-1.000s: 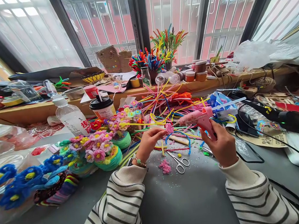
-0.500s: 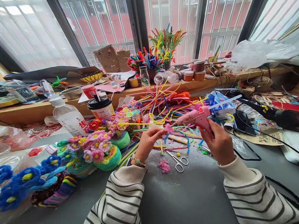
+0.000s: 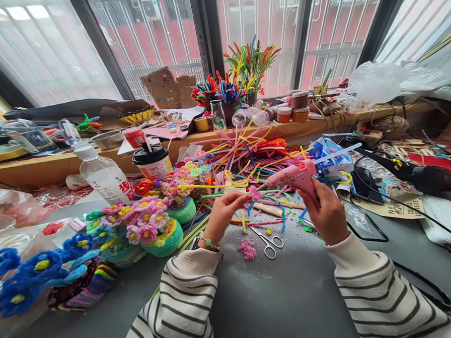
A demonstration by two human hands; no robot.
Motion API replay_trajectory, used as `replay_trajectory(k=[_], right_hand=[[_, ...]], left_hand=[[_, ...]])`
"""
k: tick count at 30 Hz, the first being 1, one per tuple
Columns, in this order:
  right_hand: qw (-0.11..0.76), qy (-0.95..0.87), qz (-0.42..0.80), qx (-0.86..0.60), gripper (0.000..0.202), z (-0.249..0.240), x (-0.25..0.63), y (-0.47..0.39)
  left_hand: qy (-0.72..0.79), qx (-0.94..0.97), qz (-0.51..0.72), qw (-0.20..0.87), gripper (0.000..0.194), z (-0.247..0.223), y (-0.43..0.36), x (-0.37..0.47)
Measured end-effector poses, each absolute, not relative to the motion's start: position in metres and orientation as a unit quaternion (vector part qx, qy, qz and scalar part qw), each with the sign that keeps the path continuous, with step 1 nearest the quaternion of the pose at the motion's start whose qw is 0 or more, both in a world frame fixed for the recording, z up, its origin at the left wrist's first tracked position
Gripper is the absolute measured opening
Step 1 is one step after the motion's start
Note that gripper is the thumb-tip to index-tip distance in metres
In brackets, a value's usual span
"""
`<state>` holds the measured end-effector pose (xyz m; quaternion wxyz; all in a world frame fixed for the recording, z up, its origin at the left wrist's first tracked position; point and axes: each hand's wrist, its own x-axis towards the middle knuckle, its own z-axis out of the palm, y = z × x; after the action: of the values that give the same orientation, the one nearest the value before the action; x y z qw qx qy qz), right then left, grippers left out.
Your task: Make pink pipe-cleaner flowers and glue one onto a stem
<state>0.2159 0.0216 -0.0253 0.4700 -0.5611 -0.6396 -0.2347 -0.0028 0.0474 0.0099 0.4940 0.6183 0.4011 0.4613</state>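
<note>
- Left hand (image 3: 224,214): fingertips pinched on our pink fuzzy piece (image 3: 254,191), above the table (image 3: 270,308), beside the nozzle (image 3: 263,186); contact unclear.
- Right hand (image 3: 327,211): curled around our glue gun (image 3: 294,176), edged slightly inward; we judge work mid-step.

Across the far side of the room stands a row of windows (image 3: 38,52), set in dark frames (image 3: 207,44); on both sides their tops appear to lean outward. Beyond the glass there are pale bars (image 3: 154,36), and behind these bars a building (image 3: 237,32) with a pink wall. The daylight comes in whitish and rather soft — some brighter white patches are visible high in the left window. Under the windows runs a long wooden ledge (image 3: 291,130), light brown in colour. Before it is a grey table (image 3: 263,308) — smooth, with a slight shine.
</note>
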Motion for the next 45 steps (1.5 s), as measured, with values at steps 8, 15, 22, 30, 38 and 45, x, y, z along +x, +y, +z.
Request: replay_trajectory(k=[8,15,22,30,38,45], right_hand=[[0.490,-0.606,-0.198,-0.595,0.056,-0.0246,0.2136,0.0217],[0.497,-0.581,-0.169,-0.622,0.053,-0.0229,0.2143,0.0206],[0.473,-0.604,-0.183,-0.615,0.048,-0.0259,0.2155,0.0213],[0.479,-0.615,-0.224,-0.585,0.047,-0.0285,0.2170,0.0231],[0.474,-0.621,-0.212,-0.587,0.047,-0.0273,0.2171,0.0229],[0.466,-0.625,-0.220,-0.585,0.048,-0.0281,0.2178,0.0239]], left_hand=[[0.403,0.610,0.469,0.495,0.020,0.0061,0.0492,-0.0023],[0.403,0.611,0.464,0.499,0.019,0.0061,0.0493,-0.0021],[0.406,0.615,0.458,0.497,0.019,0.0066,0.0488,-0.0022],[0.398,0.614,0.460,0.503,0.016,0.0107,0.0466,-0.0015],[0.407,0.603,0.459,0.510,0.017,0.0092,0.0471,-0.0016],[0.404,0.602,0.459,0.513,0.018,0.0085,0.0472,-0.0012]])
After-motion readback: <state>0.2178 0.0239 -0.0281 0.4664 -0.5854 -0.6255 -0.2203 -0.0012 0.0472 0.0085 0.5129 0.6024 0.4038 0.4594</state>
